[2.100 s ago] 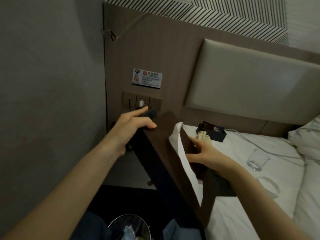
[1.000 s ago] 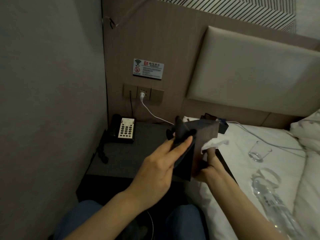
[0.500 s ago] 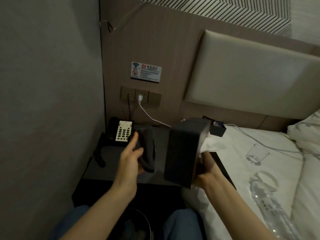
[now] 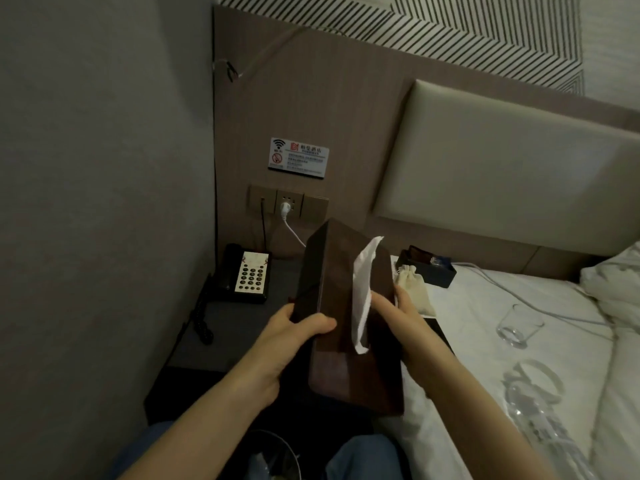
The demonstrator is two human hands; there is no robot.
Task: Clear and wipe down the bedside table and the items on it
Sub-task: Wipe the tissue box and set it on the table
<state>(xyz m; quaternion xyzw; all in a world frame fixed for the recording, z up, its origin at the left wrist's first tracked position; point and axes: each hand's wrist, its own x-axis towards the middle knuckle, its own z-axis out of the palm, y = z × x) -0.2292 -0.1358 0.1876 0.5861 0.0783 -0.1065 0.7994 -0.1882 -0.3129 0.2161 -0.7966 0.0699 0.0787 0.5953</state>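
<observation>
Now, head view: your left hand has let go of the dark cloth it held half a second ago and grips the tissue box instead, thumb curled over its left edge. The cloth itself can't be made out. Your right hand holds the box's right side, fingers bent against the top face beside the tissue. The box, end-on to you half a second ago, is turned top face toward you, long axis running away, raised in the air above the front right of the bedside table.

Box: dark brown, wood-grain, glossy; a white tissue hangs out of its slot, drooping toward you.

Telephone sits left of the box, at the table's back. Drinking glass lies right of the box, on the bedsheet.
</observation>
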